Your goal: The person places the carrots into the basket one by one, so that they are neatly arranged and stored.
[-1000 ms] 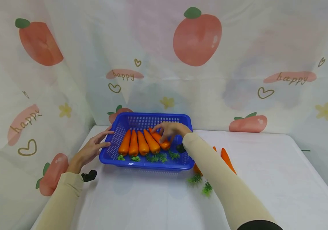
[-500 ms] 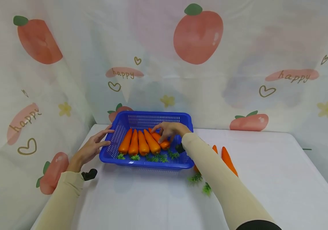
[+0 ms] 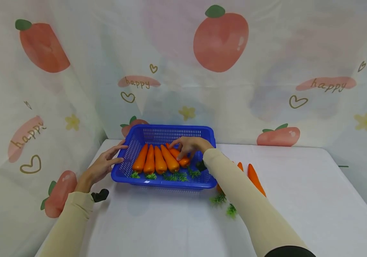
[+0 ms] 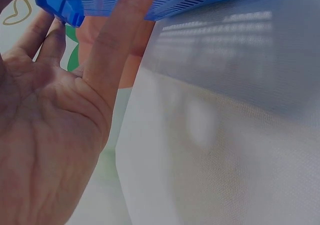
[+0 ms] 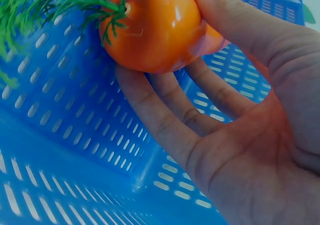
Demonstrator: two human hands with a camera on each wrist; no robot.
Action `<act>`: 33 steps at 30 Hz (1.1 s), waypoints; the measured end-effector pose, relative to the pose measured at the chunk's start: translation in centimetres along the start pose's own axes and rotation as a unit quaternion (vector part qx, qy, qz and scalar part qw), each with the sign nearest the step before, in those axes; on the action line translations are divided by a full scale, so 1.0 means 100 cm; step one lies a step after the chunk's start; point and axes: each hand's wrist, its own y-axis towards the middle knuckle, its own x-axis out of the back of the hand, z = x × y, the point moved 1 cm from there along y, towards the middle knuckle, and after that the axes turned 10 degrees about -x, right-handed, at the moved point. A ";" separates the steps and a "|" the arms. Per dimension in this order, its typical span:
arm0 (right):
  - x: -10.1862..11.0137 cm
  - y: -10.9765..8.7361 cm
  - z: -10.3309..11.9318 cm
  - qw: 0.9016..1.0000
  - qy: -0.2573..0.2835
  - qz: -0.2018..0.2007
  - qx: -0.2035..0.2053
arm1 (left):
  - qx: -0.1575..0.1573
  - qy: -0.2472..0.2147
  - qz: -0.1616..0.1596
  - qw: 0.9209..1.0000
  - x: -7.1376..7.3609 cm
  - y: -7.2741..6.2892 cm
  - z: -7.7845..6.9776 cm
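Observation:
In the head view, a blue plastic basket (image 3: 164,182) holds several orange carrots (image 3: 149,160) side by side, with green leafy tops toward its near side. My right hand (image 3: 189,145) reaches inside and grips the rightmost carrot (image 3: 184,161). The right wrist view shows the thumb on one side of this carrot (image 5: 155,27) and the fingers curled under the other; its leafy top (image 5: 60,7) points left. My left hand (image 3: 101,167) touches the basket's left rim with fairly straight fingers. In the left wrist view the left palm (image 4: 50,110) faces the camera, below the basket (image 4: 105,0).
More carrots (image 3: 256,180) lie on the white table (image 3: 157,228) to the right of the basket, partly hidden by my right sleeve (image 3: 241,192). A printed cloth (image 3: 167,43) hangs close behind the basket and along the left side.
The view shifts very slightly. Both hands, the basket and the carrots stay in nearly the same places.

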 end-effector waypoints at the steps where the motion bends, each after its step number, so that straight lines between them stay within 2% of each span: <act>1: 0.000 -0.001 0.000 1.000 -0.002 0.001 0.000 | 0.001 -0.001 0.001 1.000 0.000 0.000 0.000; 13: 0.002 -0.014 0.007 0.998 -0.059 0.006 0.000 | 0.001 -0.003 -0.001 1.000 -0.001 0.000 0.003; 18: 0.006 -0.034 0.017 0.993 -0.106 -0.017 0.040 | 0.000 -0.001 -0.001 1.000 0.000 0.000 0.003; 20: 0.009 -0.043 0.019 0.986 -0.143 -0.039 0.072 | 0.001 0.001 0.000 1.000 0.000 -0.001 0.002; 23: 0.012 -0.056 0.019 0.969 -0.197 -0.079 0.127 | 0.002 0.002 0.001 1.000 0.001 -0.002 0.002; 26: 0.014 -0.071 0.014 0.954 -0.221 -0.113 0.170 | 0.002 0.003 0.001 1.000 0.000 -0.002 0.002; 28: 0.014 -0.082 0.009 0.948 -0.221 -0.132 0.187 | 0.000 0.003 -0.001 1.000 0.000 -0.001 0.002; 33: 0.016 -0.114 -0.008 0.941 -0.209 -0.169 0.204 | -0.002 0.009 -0.002 1.000 0.000 -0.001 0.001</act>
